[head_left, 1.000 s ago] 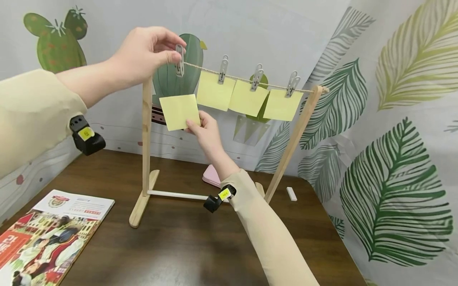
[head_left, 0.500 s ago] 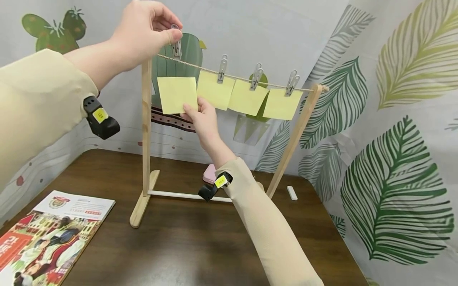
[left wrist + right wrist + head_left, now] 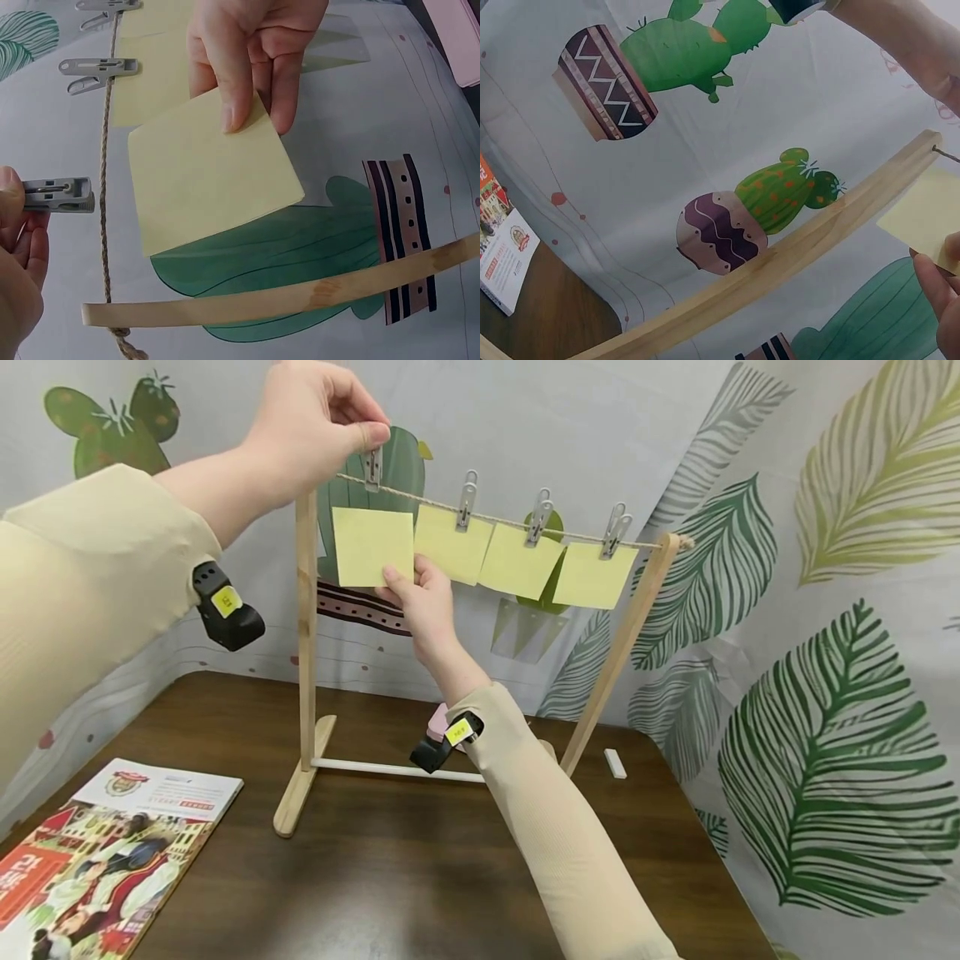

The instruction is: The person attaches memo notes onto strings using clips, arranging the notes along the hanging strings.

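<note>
My left hand (image 3: pixel 311 431) pinches a grey clothespin (image 3: pixel 372 470) by its upper end, with the jaws pointing down at the twine (image 3: pixel 427 503). In the left wrist view the tip of this clothespin (image 3: pixel 60 195) lies just beside the twine. My right hand (image 3: pixel 427 606) pinches a yellow sticky note (image 3: pixel 372 545) at its lower right corner, thumb in front. The note is upright, its top edge a little below the twine. To its right, several grey clothespins (image 3: pixel 467 502) hold three more yellow notes (image 3: pixel 521 564) on the twine.
A wooden frame (image 3: pixel 306 635) with a white lower bar (image 3: pixel 390 769) carries the twine and stands on the brown table (image 3: pixel 360 877). A magazine (image 3: pixel 127 843) lies at the left. A pink object (image 3: pixel 438 720) and a small white block (image 3: pixel 615 763) sit toward the back.
My right hand has raised the note and straightened it below the twine. My left hand lifted the clothespin off the twine, then lowered it back toward the twine.
</note>
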Demonstrator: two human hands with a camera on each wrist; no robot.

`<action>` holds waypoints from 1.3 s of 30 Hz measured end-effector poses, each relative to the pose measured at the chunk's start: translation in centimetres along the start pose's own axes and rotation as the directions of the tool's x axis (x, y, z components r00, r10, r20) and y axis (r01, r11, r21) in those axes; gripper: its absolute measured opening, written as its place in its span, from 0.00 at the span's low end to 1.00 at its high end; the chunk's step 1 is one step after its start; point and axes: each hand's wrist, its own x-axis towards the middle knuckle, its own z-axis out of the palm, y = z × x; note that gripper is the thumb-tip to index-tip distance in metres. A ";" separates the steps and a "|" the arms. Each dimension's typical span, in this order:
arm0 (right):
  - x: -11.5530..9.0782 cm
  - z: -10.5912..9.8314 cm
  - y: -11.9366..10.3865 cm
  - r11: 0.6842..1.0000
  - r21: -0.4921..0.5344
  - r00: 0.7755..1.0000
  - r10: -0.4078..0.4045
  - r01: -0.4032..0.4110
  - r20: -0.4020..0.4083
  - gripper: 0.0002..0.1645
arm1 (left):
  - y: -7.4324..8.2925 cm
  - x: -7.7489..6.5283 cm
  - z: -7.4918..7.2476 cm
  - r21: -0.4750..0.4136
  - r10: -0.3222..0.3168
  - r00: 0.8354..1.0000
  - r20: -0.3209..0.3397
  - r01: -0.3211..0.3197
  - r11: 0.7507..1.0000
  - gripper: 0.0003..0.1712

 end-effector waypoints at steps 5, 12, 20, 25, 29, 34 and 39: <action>0.1 0.1 -0.1 1.000 0.015 1.000 0.009 -0.009 0.003 0.19 | -0.1 -0.1 0.3 0.054 -0.019 1.000 0.006 0.019 0.998 0.11; 0.2 0.1 -0.3 0.999 0.033 1.000 0.007 -0.007 0.006 0.19 | -0.1 -0.1 0.3 0.046 -0.038 0.999 -0.008 0.039 0.998 0.10; 0.2 0.2 -0.4 1.000 0.021 1.000 0.008 -0.008 0.008 0.18 | -0.1 0.1 0.4 0.091 -0.036 0.999 0.002 0.036 0.995 0.13; 0.2 0.2 -0.6 1.000 0.015 1.000 0.001 -0.002 0.012 0.18 | -0.3 0.2 0.4 0.096 -0.052 0.999 0.012 0.051 0.994 0.12; 0.1 0.4 -0.8 1.000 0.013 1.000 0.001 -0.001 0.020 0.18 | -0.6 0.1 0.5 0.112 -0.051 0.999 0.017 0.049 0.993 0.14; 0.1 0.5 -0.9 1.000 0.017 1.000 -0.006 0.005 0.017 0.18 | -0.5 0.0 0.6 0.118 -0.040 0.999 0.018 0.038 0.992 0.15; 0.2 0.6 -0.7 1.000 0.029 1.000 -0.005 0.004 0.011 0.17 | -0.5 0.1 0.5 0.113 -0.040 0.999 0.023 0.037 0.993 0.13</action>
